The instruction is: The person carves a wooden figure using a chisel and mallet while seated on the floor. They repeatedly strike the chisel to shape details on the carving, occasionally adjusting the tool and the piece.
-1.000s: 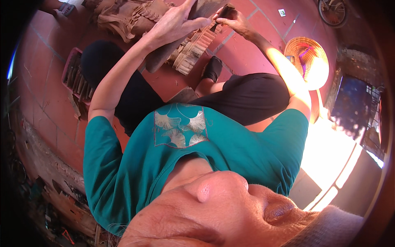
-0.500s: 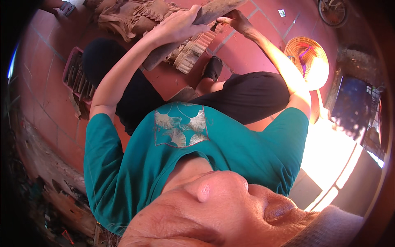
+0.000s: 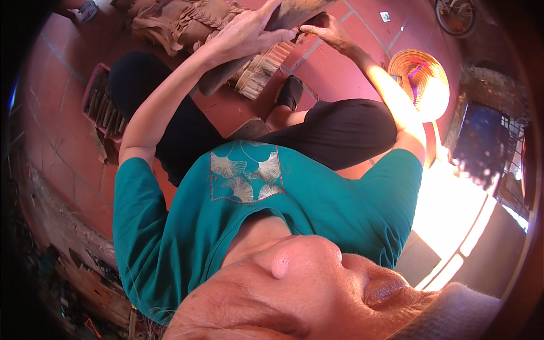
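My left hand [image 3: 245, 35] lies across a long, worn wooden board [image 3: 224, 72] at the top middle, its thumb stretched along the surface toward the right. It grips the board, though some fingertips are hidden. Just right of the board, my right hand [image 3: 330, 33] is closed in a pinch around a small dark thing, too small to name. Beneath and beyond the board lies a large brown carved wooden piece [image 3: 178, 25] with scale-like and flowing relief. A pale ribbed section [image 3: 258, 76] of carved wood shows below the board.
A pink tray [image 3: 86, 102] of several slim tools or sticks sits beside my left knee. A straw hat [image 3: 433, 90] lies at the right on red floor tiles [image 3: 362, 42]. A wheel [image 3: 455, 16] stands at the far right, and my legs are crossed below the board.
My right hand has shifted slightly, with the thumb and fingers now pinched beside the board. The left hand stays on the board. The whole view has slid a little.
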Available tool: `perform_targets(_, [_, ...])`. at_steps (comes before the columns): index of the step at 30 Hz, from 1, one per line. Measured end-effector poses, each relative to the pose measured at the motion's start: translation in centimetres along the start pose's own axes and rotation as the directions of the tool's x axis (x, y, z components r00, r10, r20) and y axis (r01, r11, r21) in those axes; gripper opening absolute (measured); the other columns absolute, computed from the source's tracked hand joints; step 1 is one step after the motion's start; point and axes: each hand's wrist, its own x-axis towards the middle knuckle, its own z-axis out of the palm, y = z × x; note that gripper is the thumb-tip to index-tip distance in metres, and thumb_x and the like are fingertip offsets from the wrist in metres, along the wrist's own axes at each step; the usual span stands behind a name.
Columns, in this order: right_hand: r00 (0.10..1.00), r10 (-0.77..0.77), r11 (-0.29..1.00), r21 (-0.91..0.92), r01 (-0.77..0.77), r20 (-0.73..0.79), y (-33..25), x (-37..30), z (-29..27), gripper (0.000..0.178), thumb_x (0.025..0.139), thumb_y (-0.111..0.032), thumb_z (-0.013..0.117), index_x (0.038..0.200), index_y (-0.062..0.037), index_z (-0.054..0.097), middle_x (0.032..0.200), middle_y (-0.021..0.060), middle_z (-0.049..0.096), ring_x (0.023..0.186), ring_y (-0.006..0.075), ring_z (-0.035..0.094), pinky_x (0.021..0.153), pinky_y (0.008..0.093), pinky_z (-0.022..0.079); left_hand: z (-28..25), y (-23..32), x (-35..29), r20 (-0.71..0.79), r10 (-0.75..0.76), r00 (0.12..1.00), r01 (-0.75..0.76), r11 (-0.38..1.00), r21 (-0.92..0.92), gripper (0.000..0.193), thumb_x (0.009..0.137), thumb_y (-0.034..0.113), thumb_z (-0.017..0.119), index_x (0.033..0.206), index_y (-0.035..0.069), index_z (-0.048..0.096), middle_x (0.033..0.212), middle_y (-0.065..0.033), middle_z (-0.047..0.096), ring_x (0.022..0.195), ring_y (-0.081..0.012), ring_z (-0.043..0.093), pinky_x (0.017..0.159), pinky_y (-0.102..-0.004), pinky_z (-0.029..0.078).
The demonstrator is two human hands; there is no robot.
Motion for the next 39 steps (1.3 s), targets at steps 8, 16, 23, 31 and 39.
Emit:
perform_targets(8, [0.999,0.048,0.999,0.012,-0.047,-0.024,-0.1,0.4,-0.1,0.031,0.095,-0.019,0.072,0.118,-0.0014,0.064,0.108,0.0085,0.072,0.096,0.0159,0.067,0.084,0.0317,0.056,-0.9,1.6,-0.2,0.01,-0.053,0.999,0.054,0.998,-0.043,0.07,0.092,0.05,0.066,0.135,-0.002,0.047,0.1,-0.0287,0.067,0.099,-0.0437,0.065,0.087,-0.0488,0.047])
perform_targets(16, [0.996,0.09,0.988,-0.121,-0.09,-0.007,1.5,0.5,-1.3,0.026,0.095,-0.023,0.071,0.111,-0.002,0.066,0.107,0.0077,0.073,0.09,0.016,0.068,0.082,0.0311,0.056,0.1,-1.5,0.5,0.173,-0.07,0.983,0.046,0.989,0.138,0.072,0.092,0.052,0.066,0.135,-0.003,0.048,0.104,-0.0273,0.068,0.099,-0.0405,0.067,0.089,-0.0463,0.048])
perform_targets(23, [0.998,0.018,0.997,0.081,-0.012,-0.062,1.1,-0.9,-1.0,0.023,0.096,-0.018,0.07,0.112,-0.0024,0.065,0.106,0.0072,0.072,0.093,0.0154,0.068,0.084,0.0307,0.055,-1.0,-1.3,-0.3,0.066,-0.126,0.99,0.127,0.992,-0.001,0.077,0.091,0.055,0.067,0.14,-0.002,0.047,0.108,-0.0265,0.067,0.101,-0.0354,0.068,0.089,-0.0436,0.05])
perform_targets(31, [0.999,0.045,0.995,-0.091,-0.047,-0.019,0.0,0.0,-0.6,0.03,0.094,-0.017,0.073,0.119,-0.0029,0.062,0.115,0.0095,0.071,0.107,0.0187,0.067,0.092,0.0338,0.055,-0.6,0.5,-0.4,0.091,-0.063,0.994,0.061,0.998,0.021,0.072,0.092,0.051,0.066,0.143,0.004,0.046,0.112,-0.0256,0.067,0.106,-0.0371,0.066,0.091,-0.045,0.049])
perform_targets(39, [1.0,0.015,0.998,-0.06,-0.014,0.011,0.7,0.1,-1.0,0.035,0.095,-0.019,0.072,0.124,-0.0031,0.061,0.114,0.0096,0.071,0.105,0.0196,0.067,0.091,0.0344,0.056,-1.2,2.0,-0.8,0.045,-0.059,0.997,0.063,0.994,-0.09,0.073,0.092,0.05,0.067,0.144,0.004,0.042,0.096,-0.0266,0.068,0.091,-0.0438,0.067,0.081,-0.0466,0.052])
